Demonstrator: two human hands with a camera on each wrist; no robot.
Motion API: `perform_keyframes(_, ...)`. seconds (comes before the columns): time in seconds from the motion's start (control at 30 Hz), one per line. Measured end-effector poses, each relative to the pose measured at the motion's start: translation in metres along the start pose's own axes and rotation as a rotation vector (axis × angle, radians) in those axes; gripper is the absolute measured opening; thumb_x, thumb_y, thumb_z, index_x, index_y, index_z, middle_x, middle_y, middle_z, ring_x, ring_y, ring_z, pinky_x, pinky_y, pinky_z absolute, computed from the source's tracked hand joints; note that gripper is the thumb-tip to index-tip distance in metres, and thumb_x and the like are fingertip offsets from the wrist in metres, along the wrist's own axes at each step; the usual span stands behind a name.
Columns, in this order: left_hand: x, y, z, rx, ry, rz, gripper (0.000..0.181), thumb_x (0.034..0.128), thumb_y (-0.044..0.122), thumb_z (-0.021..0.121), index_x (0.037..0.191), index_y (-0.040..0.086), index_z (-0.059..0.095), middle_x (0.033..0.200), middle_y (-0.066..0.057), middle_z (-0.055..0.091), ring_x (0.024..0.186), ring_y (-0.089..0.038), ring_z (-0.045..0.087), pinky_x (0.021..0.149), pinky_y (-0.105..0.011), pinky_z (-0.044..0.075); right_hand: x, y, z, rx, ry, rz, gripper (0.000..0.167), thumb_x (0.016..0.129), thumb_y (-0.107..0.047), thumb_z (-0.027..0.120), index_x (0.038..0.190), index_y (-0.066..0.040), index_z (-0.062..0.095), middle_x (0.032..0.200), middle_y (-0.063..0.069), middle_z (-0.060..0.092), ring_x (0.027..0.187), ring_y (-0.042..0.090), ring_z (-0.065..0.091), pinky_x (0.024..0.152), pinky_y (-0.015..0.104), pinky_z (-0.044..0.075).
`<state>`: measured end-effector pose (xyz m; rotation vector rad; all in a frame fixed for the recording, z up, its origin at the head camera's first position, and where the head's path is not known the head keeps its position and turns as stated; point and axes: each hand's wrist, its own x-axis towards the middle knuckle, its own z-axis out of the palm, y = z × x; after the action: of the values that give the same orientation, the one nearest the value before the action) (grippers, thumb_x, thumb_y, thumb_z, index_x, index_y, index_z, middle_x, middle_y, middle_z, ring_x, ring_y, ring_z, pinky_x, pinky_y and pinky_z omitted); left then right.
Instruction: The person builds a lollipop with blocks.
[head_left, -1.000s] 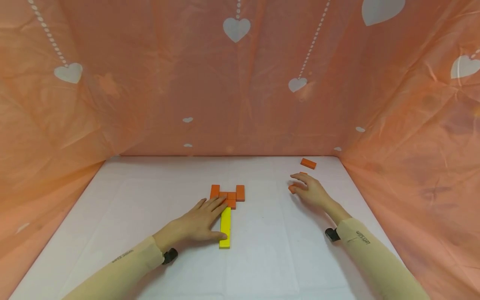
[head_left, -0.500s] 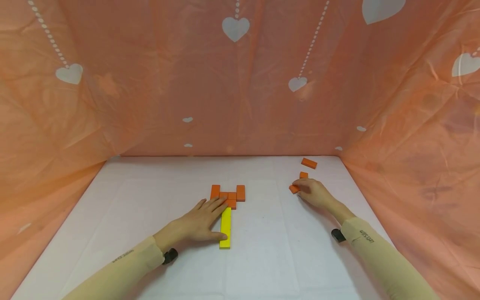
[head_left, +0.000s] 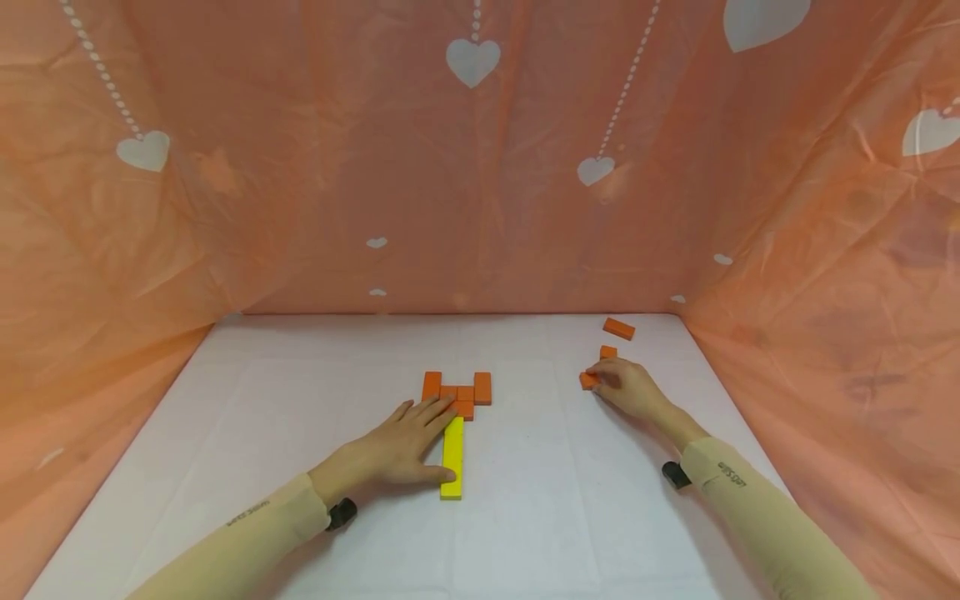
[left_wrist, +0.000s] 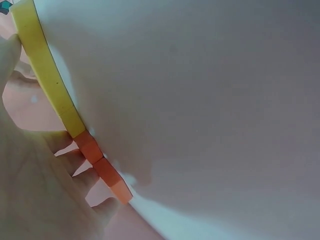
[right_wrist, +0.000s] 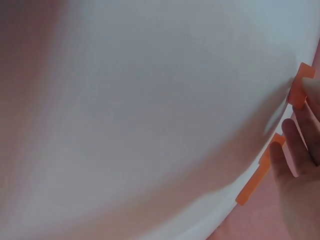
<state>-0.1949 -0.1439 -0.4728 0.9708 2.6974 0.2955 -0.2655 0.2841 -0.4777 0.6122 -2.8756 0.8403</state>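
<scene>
My left hand lies spread beside the middle figure, its fingers resting on the orange blocks and its thumb touching the long yellow block. The left wrist view has the yellow block end to end with orange blocks along the fingertips. At the right, my right hand pinches a small orange block at table level. In the right wrist view, thumb and finger are on that orange block; the other fingers of the right hand extend loosely.
Just behind the right hand lies another orange block, with one more orange block farther back. A white cloth covers the table. Pink curtains with hearts close off the back and both sides.
My right hand has come down, and its thumb and finger have closed on the small orange block. The left hand and the middle figure look unmoved.
</scene>
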Motion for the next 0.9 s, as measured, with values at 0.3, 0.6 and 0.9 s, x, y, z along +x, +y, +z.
perform_keyframes(0.3,0.000,0.000,0.000,-0.007,-0.008,-0.009,0.101,0.0924,0.069,0.061,0.166,0.012,0.024,0.174,-0.007,0.015,0.160,-0.033,0.015,0.127,-0.060,0.014,0.013,-0.023,0.007,0.072,0.060,0.011,0.028,0.093,-0.005,0.074,0.122,-0.001,0.074,0.121,0.016,0.073,0.119,0.040,0.065,0.104,0.059,0.051)
perform_keyframes(0.6,0.001,0.001,0.001,-0.016,-0.005,-0.011,0.103,0.0913,0.071,0.061,0.166,0.011,0.025,0.174,-0.008,0.016,0.159,-0.034,0.017,0.126,-0.061,0.017,0.045,-0.062,0.028,0.114,0.060,-0.029,0.030,0.093,-0.009,0.074,0.123,-0.006,0.075,0.123,0.010,0.072,0.121,0.035,0.064,0.106,0.055,0.050)
perform_keyframes(0.9,0.002,0.001,0.001,0.004,-0.016,-0.030,0.105,0.0900,0.074,0.060,0.167,0.012,0.023,0.174,-0.007,0.015,0.160,-0.031,0.017,0.126,-0.060,0.016,0.074,-0.100,0.052,0.144,0.005,-0.110,0.030,0.095,-0.012,0.075,0.125,-0.008,0.075,0.123,0.008,0.072,0.120,0.031,0.064,0.108,0.051,0.050)
